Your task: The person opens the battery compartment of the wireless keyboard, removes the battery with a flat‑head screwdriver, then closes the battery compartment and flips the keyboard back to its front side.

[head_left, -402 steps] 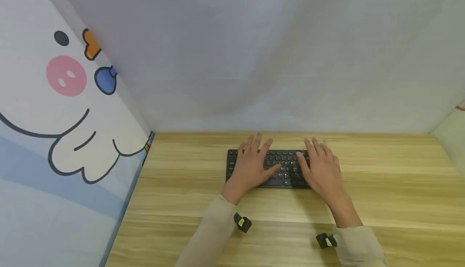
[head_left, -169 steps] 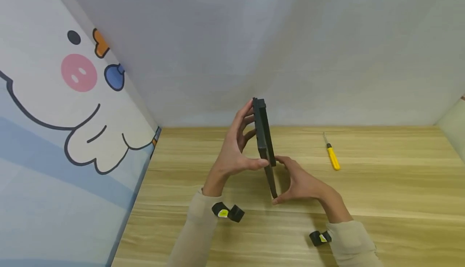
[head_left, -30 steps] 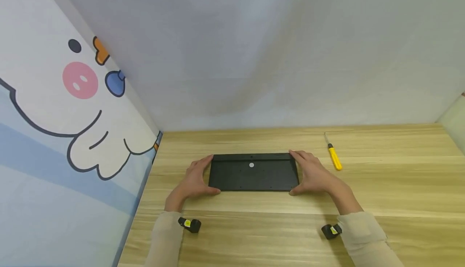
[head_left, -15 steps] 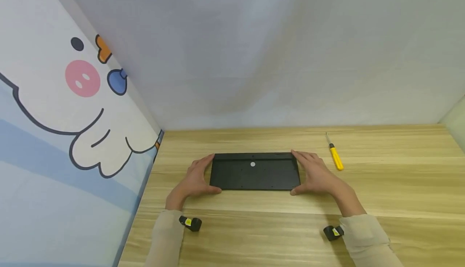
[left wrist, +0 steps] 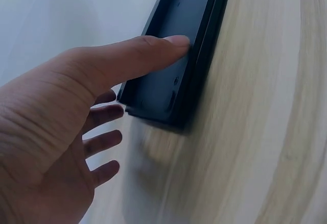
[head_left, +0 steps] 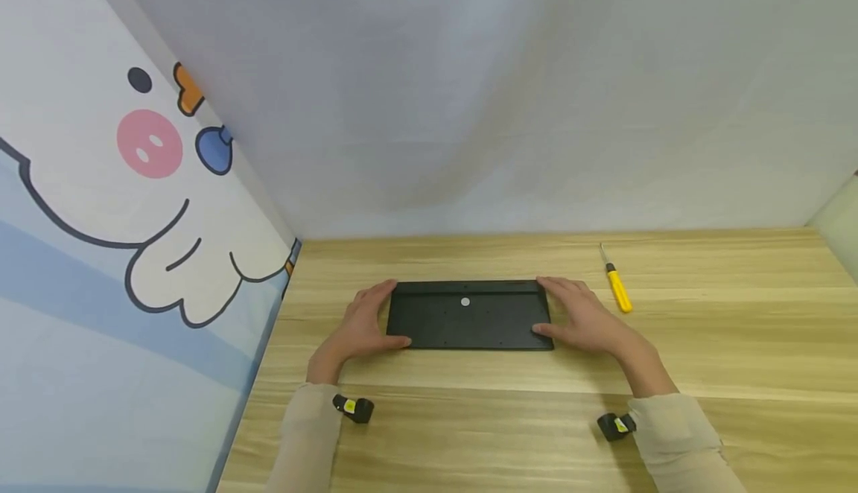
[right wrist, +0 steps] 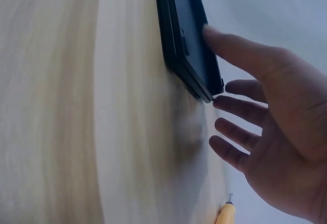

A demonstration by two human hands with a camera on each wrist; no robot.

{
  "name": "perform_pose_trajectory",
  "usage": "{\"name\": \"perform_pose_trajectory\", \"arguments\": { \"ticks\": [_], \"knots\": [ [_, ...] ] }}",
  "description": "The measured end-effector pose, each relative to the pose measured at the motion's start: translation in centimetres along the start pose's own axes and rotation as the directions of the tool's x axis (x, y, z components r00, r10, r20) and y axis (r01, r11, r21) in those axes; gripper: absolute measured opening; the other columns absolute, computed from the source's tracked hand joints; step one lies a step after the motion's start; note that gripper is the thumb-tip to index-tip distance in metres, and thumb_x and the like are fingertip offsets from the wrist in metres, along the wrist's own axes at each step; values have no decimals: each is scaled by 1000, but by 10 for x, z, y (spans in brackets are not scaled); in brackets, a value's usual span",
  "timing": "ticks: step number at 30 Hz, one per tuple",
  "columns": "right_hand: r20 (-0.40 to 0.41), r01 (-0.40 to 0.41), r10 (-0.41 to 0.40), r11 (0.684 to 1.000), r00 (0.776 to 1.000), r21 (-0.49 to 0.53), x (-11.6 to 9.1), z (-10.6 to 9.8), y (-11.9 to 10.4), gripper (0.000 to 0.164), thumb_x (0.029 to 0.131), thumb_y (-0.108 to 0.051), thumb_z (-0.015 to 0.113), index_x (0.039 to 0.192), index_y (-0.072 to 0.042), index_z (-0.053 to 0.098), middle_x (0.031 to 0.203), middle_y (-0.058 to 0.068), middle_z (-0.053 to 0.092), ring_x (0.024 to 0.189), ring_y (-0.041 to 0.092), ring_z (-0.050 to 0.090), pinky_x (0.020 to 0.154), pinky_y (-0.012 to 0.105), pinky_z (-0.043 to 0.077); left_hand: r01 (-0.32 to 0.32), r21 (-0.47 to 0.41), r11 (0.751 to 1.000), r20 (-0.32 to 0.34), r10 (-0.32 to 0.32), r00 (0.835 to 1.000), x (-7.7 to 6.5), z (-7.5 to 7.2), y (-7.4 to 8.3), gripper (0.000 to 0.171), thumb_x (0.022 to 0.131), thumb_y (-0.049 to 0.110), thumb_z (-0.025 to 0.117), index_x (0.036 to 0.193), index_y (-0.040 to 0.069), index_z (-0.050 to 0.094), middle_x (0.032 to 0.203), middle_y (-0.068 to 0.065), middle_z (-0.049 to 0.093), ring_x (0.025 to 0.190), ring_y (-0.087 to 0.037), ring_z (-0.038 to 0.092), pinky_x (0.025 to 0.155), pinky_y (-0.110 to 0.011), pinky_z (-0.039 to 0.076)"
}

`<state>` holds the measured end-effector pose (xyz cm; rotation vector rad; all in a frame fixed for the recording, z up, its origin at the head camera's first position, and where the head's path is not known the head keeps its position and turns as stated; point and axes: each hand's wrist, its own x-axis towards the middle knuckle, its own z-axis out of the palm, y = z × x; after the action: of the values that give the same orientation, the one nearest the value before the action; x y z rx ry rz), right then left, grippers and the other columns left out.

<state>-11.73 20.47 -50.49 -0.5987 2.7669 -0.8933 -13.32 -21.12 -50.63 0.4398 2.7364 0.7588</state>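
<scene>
A black keyboard (head_left: 469,325) lies with its underside up on the wooden table, its long edge parallel to the table's back edge. A raised ridge runs along its far side, and a round white sticker (head_left: 465,301) sits below that. My left hand (head_left: 362,329) holds the left end: fingers at the far corner, thumb over the front edge. At the right end is my right hand (head_left: 582,319), its fingers at the far corner and its thumb on the underside. In both wrist views the lower fingers stand off the keyboard; the keys are hidden beneath.
A screwdriver (head_left: 618,290) with a yellow handle lies right of the keyboard, beyond my right hand. A pale wall (head_left: 509,106) rises behind the table (head_left: 482,441). On the left is a panel (head_left: 60,202) with a cartoon print.
The keyboard, first keys up under both hands, was held on edge and now lies turned over. Just now both thumbs have shifted from the front edge onto the underside. The screwdriver has stayed put.
</scene>
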Motion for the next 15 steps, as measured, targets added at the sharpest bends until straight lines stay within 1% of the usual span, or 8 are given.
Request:
{"name": "perform_pose_trajectory", "arguments": {
  "ticks": [3, 7, 11, 15],
  "knots": [
    [-48, 43, -42, 999, 998, 5, 3, 1, -1, 69, 96, -31, 71, 153, -3, 44, 154, 23, 47, 140, 46, 42, 116, 66, 36, -29, 31, 999, -16, 29, 999, 4, 0, 5, 102, 82, 43, 84, 162, 15, 29, 169, -10, 29, 154, -40, 26, 122, -67, 26],
    [-107, 82, -80, 997, 991, 8, 8, 3, 0, 55, 99, -24, 68, 147, -4, 52, 147, 20, 53, 136, 43, 46, 113, 63, 40, -66, 48, 997, -42, 68, 997, 14, 1, 16, 95, 84, 41, 83, 160, 13, 34, 166, -11, 34, 152, -41, 29, 120, -68, 27],
    [-139, 82, -79, 997, 987, 12, 14, 4, -2, 45, 99, -21, 67, 142, -6, 59, 141, 17, 56, 131, 40, 49, 110, 60, 43, -88, 48, 995, -47, 90, 995, 23, 4, 26, 88, 86, 42, 80, 158, 15, 38, 163, -12, 37, 152, -40, 31, 121, -67, 26],
    [-167, 80, -79, 997, 983, -1, 22, 4, -4, 36, 99, -18, 67, 133, -6, 66, 129, 15, 63, 121, 37, 54, 104, 56, 47, -102, 65, 993, -49, 106, 993, 33, 10, 39, 82, 89, 44, 78, 157, 17, 41, 161, -11, 41, 152, -37, 33, 123, -64, 26]
  ]
}}
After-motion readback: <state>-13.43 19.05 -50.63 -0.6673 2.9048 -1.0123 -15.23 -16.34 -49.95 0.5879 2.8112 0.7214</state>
